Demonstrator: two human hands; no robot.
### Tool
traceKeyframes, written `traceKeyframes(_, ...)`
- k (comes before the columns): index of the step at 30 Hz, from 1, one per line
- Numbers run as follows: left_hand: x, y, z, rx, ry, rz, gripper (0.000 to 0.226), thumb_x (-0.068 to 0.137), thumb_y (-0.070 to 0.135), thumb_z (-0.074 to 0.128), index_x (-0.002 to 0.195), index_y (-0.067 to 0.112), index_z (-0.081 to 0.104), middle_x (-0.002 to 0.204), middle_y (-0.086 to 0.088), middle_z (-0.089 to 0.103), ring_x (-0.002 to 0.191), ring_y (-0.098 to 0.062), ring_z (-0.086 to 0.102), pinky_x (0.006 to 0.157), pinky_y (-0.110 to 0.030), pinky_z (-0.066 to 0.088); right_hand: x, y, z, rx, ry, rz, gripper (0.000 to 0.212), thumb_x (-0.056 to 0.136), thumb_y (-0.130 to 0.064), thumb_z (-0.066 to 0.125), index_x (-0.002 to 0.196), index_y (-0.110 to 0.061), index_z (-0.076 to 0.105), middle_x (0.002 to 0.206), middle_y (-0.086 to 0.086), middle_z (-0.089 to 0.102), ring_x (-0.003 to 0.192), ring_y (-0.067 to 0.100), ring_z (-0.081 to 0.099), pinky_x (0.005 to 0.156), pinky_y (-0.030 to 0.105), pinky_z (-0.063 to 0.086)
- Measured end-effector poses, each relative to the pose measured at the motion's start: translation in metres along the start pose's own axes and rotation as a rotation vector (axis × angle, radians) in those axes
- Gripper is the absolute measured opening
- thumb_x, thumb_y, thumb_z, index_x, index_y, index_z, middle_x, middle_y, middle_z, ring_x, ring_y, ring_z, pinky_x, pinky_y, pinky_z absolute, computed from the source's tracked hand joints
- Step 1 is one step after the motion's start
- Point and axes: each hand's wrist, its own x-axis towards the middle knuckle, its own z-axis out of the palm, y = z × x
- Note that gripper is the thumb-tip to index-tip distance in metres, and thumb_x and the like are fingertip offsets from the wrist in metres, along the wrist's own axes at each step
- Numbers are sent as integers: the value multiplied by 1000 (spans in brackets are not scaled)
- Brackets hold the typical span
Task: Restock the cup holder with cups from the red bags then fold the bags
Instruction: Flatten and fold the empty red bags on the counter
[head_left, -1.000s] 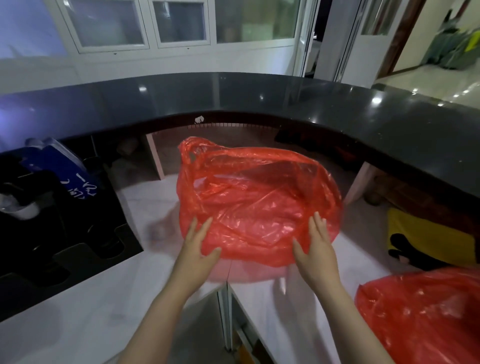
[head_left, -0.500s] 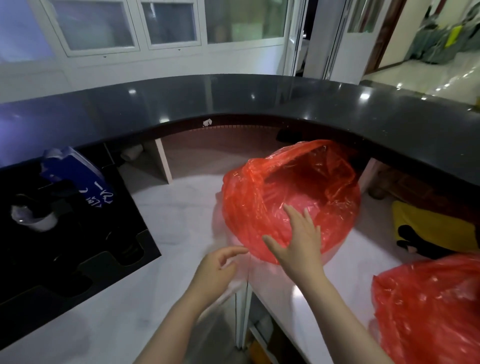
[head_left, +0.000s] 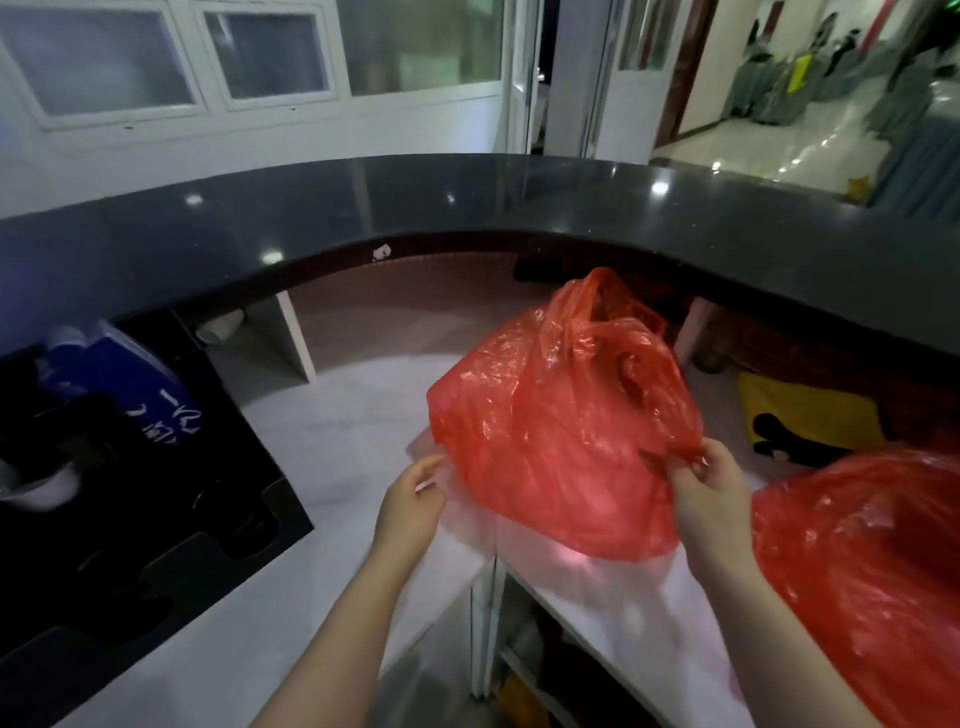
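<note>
Red plastic, crumpled and translucent, is filling the near right corner: a second red bag (head_left: 872, 566) is lying on the white worktop (head_left: 332, 415). Just beyond, the right hand (head_left: 711, 499) is pinching the right edge of the red bag (head_left: 561, 436), which is sitting puffed up on the worktop with its handles rising at the top. The left hand (head_left: 410, 504), fingers curled, is touching the bag's lower left edge; whether it is actually gripping cannot be told. A black cup holder (head_left: 130, 493) is sitting at left, and a dark curved counter (head_left: 467, 208) is arching behind everything.
</note>
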Motion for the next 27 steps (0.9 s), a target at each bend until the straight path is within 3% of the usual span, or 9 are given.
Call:
traceKeyframes(3,7,8,20,-25,-48,38,42,91,-3,47,122,21,60,116,12,58,101,0,57,77,-6,41,-1,5,-31,189,87,118,21,94,-10,53,87,-27,63,81,2,73,70,19,68,61,36,55)
traceKeyframes(6,12,14,40,54,-122,10,32,89,-2,50,107,17,70,101,8,64,93,-9,61,84,-23,46,-11,16,-55,174,173,134,24,93,-13,54,89,-33,67,84,0,73,74,17,68,66,36,53)
traceKeyframes(10,16,10,58,99,-154,-5,28,87,3,52,77,24,67,75,17,62,72,1,57,59,-16,43,-22,28,-70,146,240,173,37,89,0,50,86,-30,72,85,-3,74,79,17,67,72,35,52)
traceKeyframes(13,24,13,57,101,-153,34,20,88,6,55,97,16,70,85,10,66,78,-2,60,62,-15,44,-24,32,-78,116,290,194,44,80,9,43,83,-22,75,74,-8,73,71,13,64,60,28,48)
traceKeyframes(17,49,18,29,133,-26,65,25,86,3,56,108,5,69,101,-13,70,90,-29,64,81,-36,51,-18,31,-88,202,387,209,38,76,10,43,71,-20,67,56,-6,61,48,11,53,42,19,43)
traceKeyframes(20,69,26,-1,153,96,98,36,80,3,61,116,5,66,100,-13,70,91,-32,64,80,-38,50,-7,28,-84,372,267,263,23,81,6,49,75,-13,62,58,4,62,50,20,56,48,27,46)
traceKeyframes(22,81,33,-17,211,168,137,44,78,7,68,122,6,62,94,-6,66,84,-25,60,75,-33,46,1,25,-77,311,168,264,7,85,-10,64,78,-8,62,62,9,61,53,24,55,53,33,45)
traceKeyframes(25,92,40,-34,190,215,135,45,78,5,70,122,9,59,81,-12,60,75,-29,57,72,-36,48,15,20,-61,44,123,251,26,80,-32,74,67,-12,66,52,-1,63,49,15,58,53,28,44)
traceKeyframes(27,97,40,-45,186,260,119,53,82,5,68,131,14,53,102,-19,63,92,-35,61,80,-38,49,26,16,-52,14,153,252,29,86,-28,67,63,-12,62,54,2,59,54,17,55,57,30,42)
